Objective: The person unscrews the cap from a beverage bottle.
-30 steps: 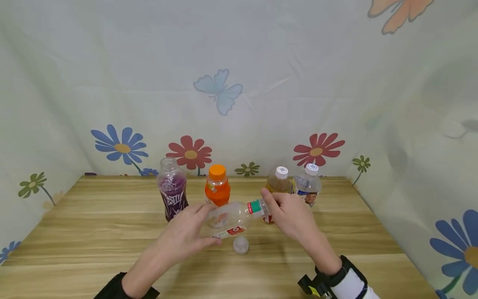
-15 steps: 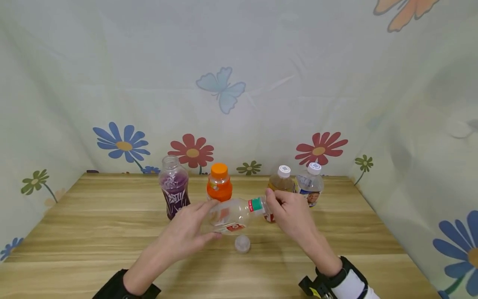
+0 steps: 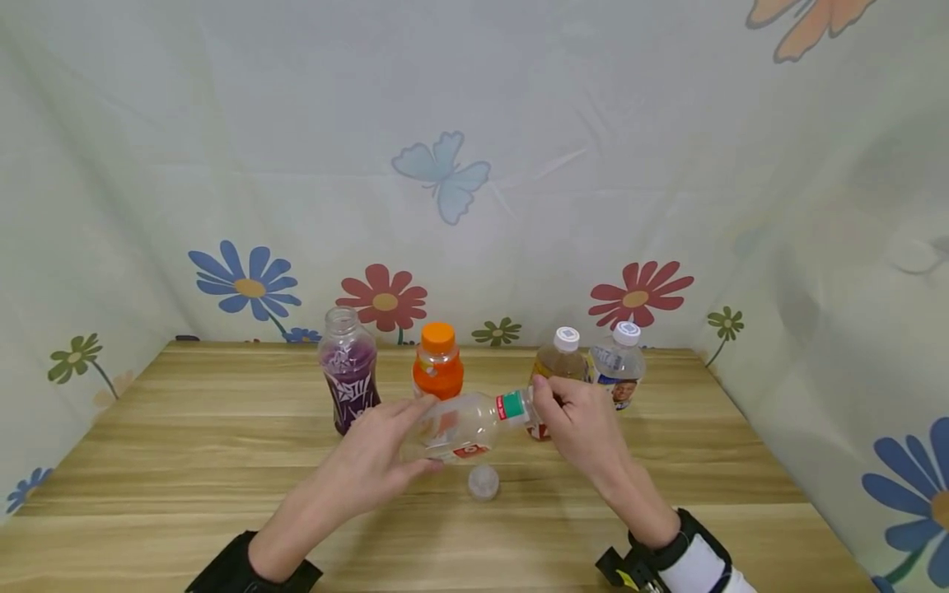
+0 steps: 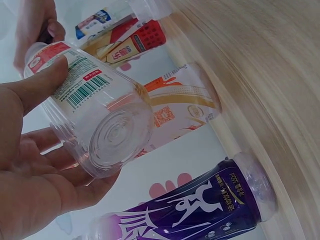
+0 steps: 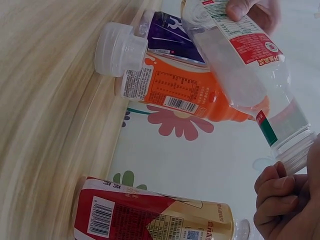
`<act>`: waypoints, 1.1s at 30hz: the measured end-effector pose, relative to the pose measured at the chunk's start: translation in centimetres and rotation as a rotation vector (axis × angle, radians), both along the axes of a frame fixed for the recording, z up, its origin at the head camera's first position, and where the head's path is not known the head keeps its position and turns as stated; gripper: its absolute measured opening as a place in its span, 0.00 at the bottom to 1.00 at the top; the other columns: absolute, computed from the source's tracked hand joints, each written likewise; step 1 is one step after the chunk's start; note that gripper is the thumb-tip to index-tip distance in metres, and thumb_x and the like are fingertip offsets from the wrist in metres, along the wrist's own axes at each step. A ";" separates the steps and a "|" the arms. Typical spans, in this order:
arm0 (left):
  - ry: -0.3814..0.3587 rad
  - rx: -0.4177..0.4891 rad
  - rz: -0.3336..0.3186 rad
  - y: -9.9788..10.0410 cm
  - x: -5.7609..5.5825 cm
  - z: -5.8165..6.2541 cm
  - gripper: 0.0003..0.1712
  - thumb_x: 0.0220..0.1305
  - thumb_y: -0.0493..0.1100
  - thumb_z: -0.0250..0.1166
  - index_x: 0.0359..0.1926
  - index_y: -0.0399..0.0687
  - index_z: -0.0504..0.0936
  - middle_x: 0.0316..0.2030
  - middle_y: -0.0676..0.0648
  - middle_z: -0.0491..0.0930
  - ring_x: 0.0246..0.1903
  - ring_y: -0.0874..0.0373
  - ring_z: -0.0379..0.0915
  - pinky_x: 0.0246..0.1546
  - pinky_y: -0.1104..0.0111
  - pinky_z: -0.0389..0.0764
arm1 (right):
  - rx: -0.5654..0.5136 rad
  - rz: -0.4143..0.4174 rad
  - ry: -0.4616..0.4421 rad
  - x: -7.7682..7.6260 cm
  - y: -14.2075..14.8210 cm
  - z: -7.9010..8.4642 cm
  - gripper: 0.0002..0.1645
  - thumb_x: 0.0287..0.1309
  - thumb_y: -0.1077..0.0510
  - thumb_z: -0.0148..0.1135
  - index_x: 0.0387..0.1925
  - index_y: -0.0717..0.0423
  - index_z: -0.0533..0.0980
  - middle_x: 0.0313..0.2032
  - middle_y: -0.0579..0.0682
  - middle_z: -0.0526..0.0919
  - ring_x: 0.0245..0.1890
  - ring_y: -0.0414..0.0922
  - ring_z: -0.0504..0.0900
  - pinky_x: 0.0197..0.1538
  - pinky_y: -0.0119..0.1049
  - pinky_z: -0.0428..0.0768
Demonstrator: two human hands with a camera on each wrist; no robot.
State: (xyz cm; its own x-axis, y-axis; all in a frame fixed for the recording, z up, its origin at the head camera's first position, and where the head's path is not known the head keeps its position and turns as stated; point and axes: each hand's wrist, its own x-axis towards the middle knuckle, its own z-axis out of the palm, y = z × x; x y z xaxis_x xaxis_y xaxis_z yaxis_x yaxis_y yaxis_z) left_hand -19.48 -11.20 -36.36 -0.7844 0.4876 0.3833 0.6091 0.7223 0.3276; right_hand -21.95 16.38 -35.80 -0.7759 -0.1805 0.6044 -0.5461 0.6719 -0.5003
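A clear plastic bottle point(image 3: 463, 420) lies tilted in the air between both hands, its neck toward the right. My left hand point(image 3: 374, 453) holds it round the body near the base, thumb over the barcode label in the left wrist view. The right hand point(image 3: 586, 424) has its fingers curled round the clear ribbed cap point(image 5: 296, 151) at the bottle's mouth. Below a green-and-red band point(image 3: 510, 405) the neck meets the cap. On the table beneath the bottle stands a small translucent cap-like piece point(image 3: 483, 483).
Behind the hands stand a purple drink bottle point(image 3: 350, 379) without a cap, an orange-capped bottle point(image 3: 439, 371), and two white-capped bottles, one amber point(image 3: 560, 362) and one clear point(image 3: 619, 366). A flowered cloth point(image 3: 311, 206) hangs behind the wooden table point(image 3: 185, 412).
The clear bottle's label has turned slightly, showing less in the head view. Both hands keep their hold, and the head view has shifted a little.
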 end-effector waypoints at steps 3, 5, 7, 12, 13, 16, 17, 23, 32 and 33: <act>0.001 0.001 -0.008 0.0 0.0 0.0 0.38 0.52 0.50 0.77 0.62 0.42 0.75 0.54 0.46 0.78 0.51 0.52 0.78 0.52 0.60 0.74 | -0.003 0.007 0.003 0.0 0.1 -0.1 0.27 0.70 0.52 0.50 0.12 0.45 0.65 0.10 0.33 0.61 0.10 0.32 0.61 0.13 0.25 0.55; -0.001 0.001 -0.011 0.0 0.0 0.0 0.38 0.52 0.50 0.77 0.62 0.42 0.75 0.54 0.45 0.78 0.51 0.52 0.78 0.52 0.61 0.75 | -0.006 0.016 0.005 -0.1 0.1 -0.2 0.26 0.70 0.52 0.51 0.12 0.45 0.65 0.10 0.32 0.61 0.10 0.32 0.60 0.13 0.25 0.55; -0.008 0.006 -0.016 0.0 -0.1 0.0 0.38 0.52 0.51 0.77 0.62 0.42 0.75 0.54 0.45 0.78 0.51 0.53 0.78 0.52 0.62 0.75 | -0.011 0.023 0.008 -0.1 0.1 -0.3 0.27 0.70 0.53 0.51 0.12 0.44 0.64 0.10 0.33 0.60 0.10 0.32 0.59 0.13 0.25 0.54; -0.054 0.019 -0.035 -0.2 -0.1 0.0 0.39 0.53 0.52 0.77 0.63 0.43 0.75 0.55 0.46 0.78 0.53 0.54 0.77 0.52 0.64 0.74 | -0.010 0.041 0.039 -0.3 0.1 -0.5 0.25 0.69 0.53 0.52 0.13 0.45 0.66 0.12 0.33 0.62 0.11 0.32 0.61 0.13 0.24 0.56; -0.069 0.021 -0.041 -0.3 -0.1 0.0 0.39 0.53 0.53 0.76 0.64 0.43 0.74 0.56 0.47 0.77 0.53 0.54 0.77 0.53 0.64 0.74 | -0.004 0.046 0.054 -0.3 0.1 -0.5 0.24 0.68 0.54 0.52 0.14 0.45 0.67 0.13 0.33 0.63 0.12 0.32 0.62 0.14 0.24 0.57; -0.116 0.031 -0.071 -0.5 -0.2 -0.1 0.40 0.55 0.54 0.75 0.65 0.44 0.74 0.57 0.49 0.76 0.55 0.56 0.75 0.54 0.65 0.72 | 0.019 0.058 0.105 -0.3 0.1 -0.5 0.19 0.67 0.55 0.52 0.18 0.47 0.71 0.16 0.34 0.67 0.14 0.32 0.65 0.15 0.23 0.60; -0.130 0.034 -0.078 -0.6 -0.3 -0.1 0.40 0.55 0.54 0.75 0.65 0.43 0.74 0.58 0.50 0.76 0.56 0.57 0.75 0.55 0.65 0.72 | 0.029 0.060 0.118 -0.2 0.0 -0.5 0.18 0.67 0.54 0.52 0.19 0.48 0.73 0.17 0.35 0.69 0.15 0.32 0.66 0.16 0.23 0.61; -0.160 0.028 -0.068 -0.8 -0.5 -0.1 0.41 0.54 0.54 0.75 0.66 0.45 0.73 0.58 0.50 0.76 0.55 0.57 0.75 0.54 0.65 0.72 | 0.072 0.054 0.124 -0.1 -0.1 -0.3 0.20 0.71 0.49 0.51 0.21 0.48 0.72 0.19 0.36 0.69 0.16 0.33 0.67 0.17 0.24 0.63; -0.220 0.052 -0.037 -0.8 -0.6 -0.1 0.41 0.53 0.55 0.76 0.65 0.47 0.73 0.57 0.52 0.75 0.54 0.57 0.74 0.54 0.62 0.73 | -0.023 0.069 -0.171 0.8 -0.4 0.8 0.16 0.71 0.45 0.56 0.34 0.53 0.75 0.24 0.40 0.75 0.20 0.38 0.73 0.21 0.29 0.71; -0.228 0.057 -0.033 -0.8 -0.6 -0.1 0.41 0.53 0.56 0.76 0.64 0.48 0.73 0.57 0.52 0.75 0.53 0.57 0.74 0.54 0.62 0.73 | -0.038 0.076 -0.195 0.9 -0.4 0.9 0.16 0.70 0.45 0.56 0.36 0.53 0.75 0.25 0.41 0.76 0.21 0.39 0.74 0.22 0.29 0.73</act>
